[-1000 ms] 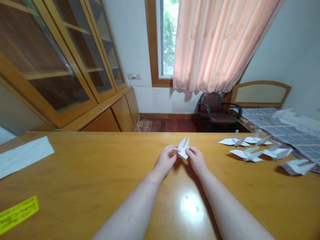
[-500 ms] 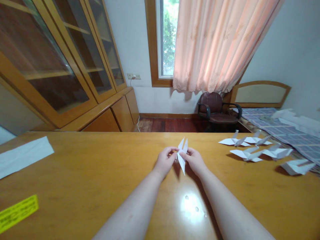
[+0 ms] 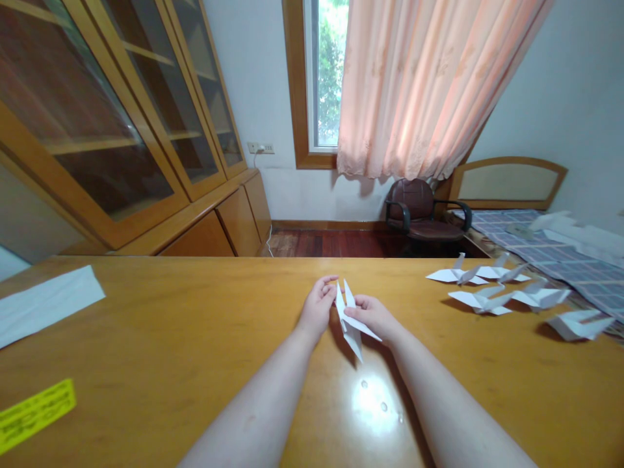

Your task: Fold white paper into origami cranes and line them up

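Observation:
A partly folded white origami paper bird [image 3: 348,318] is held above the table, with two narrow points up and wider flaps spread below. My right hand [image 3: 373,315] pinches it from the right, thumb on the front flap and the other fingers partly hidden behind the paper. Close by on the left is my left hand [image 3: 319,305], its fingers loosely curled and apart at the paper's left edge. Whether those fingertips touch the paper is hard to see.
Several finished white paper birds [image 3: 480,299] stand at the table's right side. On the left lie a white sheet [image 3: 49,302] and a yellow label [image 3: 36,413]. Beyond the wooden table [image 3: 195,338] are a brown armchair [image 3: 414,208], a bed and a glass-door cabinet.
The folded paper has turned and tipped toward me, its lower flaps now spread apart. My left fingers have loosened from it, while my right hand keeps its pinch.

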`<action>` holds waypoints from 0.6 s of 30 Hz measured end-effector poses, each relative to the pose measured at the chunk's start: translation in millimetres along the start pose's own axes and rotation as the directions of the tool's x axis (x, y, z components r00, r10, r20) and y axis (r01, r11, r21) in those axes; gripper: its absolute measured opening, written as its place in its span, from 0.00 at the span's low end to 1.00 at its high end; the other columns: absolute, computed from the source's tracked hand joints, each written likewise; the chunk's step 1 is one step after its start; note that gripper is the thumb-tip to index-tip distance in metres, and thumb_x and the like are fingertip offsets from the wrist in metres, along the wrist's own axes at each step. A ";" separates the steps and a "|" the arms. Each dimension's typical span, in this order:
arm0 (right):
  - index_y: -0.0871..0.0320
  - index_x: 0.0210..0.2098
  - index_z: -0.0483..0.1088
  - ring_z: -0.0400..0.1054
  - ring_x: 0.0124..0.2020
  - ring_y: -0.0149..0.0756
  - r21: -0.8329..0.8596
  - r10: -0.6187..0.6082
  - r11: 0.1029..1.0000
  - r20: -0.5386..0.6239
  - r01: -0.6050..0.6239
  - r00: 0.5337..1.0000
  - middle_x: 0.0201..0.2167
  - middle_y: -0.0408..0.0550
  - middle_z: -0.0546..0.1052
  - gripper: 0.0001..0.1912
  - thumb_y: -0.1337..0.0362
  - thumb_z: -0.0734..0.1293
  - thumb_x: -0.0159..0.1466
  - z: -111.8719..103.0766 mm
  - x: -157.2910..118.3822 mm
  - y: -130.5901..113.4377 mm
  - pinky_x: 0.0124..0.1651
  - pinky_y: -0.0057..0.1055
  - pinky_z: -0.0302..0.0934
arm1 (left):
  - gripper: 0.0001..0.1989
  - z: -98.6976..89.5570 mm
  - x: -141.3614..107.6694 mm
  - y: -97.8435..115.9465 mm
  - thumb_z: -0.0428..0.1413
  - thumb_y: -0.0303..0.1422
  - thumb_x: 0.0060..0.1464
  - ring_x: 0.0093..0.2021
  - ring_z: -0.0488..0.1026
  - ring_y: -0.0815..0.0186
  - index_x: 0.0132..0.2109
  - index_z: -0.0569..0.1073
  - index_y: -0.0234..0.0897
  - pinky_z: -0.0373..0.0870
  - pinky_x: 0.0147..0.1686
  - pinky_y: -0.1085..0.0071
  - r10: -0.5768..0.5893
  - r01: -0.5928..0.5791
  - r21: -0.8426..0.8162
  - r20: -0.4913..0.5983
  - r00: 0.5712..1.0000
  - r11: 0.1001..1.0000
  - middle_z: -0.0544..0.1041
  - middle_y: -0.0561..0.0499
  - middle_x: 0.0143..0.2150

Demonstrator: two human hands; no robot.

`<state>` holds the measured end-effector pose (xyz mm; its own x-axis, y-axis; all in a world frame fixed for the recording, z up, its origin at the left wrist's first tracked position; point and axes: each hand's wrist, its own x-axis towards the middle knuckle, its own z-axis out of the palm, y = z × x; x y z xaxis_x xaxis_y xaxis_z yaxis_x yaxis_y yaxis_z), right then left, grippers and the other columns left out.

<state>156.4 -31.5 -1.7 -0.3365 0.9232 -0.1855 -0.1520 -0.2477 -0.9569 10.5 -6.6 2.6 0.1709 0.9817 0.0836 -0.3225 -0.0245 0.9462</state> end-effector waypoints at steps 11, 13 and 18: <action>0.62 0.31 0.69 0.63 0.22 0.28 -0.011 0.012 1.000 0.006 -0.012 1.000 0.23 0.43 0.72 0.21 0.54 0.73 0.45 -0.1 -0.6 -3.0 0.27 0.25 0.54 | 0.19 2.1 -0.4 5.3 0.59 0.31 0.43 0.31 0.71 0.70 0.45 0.69 0.35 0.66 0.34 0.74 -0.038 0.038 -0.059 -0.008 0.999 0.998 0.74 0.51 0.31; 0.62 0.31 0.69 0.63 0.22 0.28 -0.016 0.011 1.000 0.005 -0.011 1.000 0.23 0.43 0.72 0.21 0.53 0.73 0.45 -0.4 -0.3 -2.7 0.27 0.25 0.54 | 0.19 2.1 -0.9 6.0 0.58 0.30 0.43 0.32 0.71 0.70 0.45 0.69 0.35 0.66 0.35 0.73 -0.029 0.029 -0.044 -0.004 1.000 0.999 0.74 0.51 0.32; 0.62 0.31 0.69 0.63 0.22 0.28 -0.018 -0.010 1.000 -0.037 0.009 0.999 0.23 0.43 0.72 0.21 0.53 0.73 0.45 -1.0 0.7 -1.3 0.27 0.25 0.54 | 0.17 2.7 -1.2 6.6 0.59 0.29 0.42 0.34 0.71 0.69 0.43 0.71 0.34 0.65 0.38 0.73 0.005 -0.005 -0.006 -0.022 1.000 1.000 0.74 0.50 0.33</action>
<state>157.3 -30.3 -0.7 -0.3001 0.9359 -0.1844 -0.1387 -0.2340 -0.9623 10.6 -8.4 9.6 0.1490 0.9855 0.0815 -0.3292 -0.0283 0.9438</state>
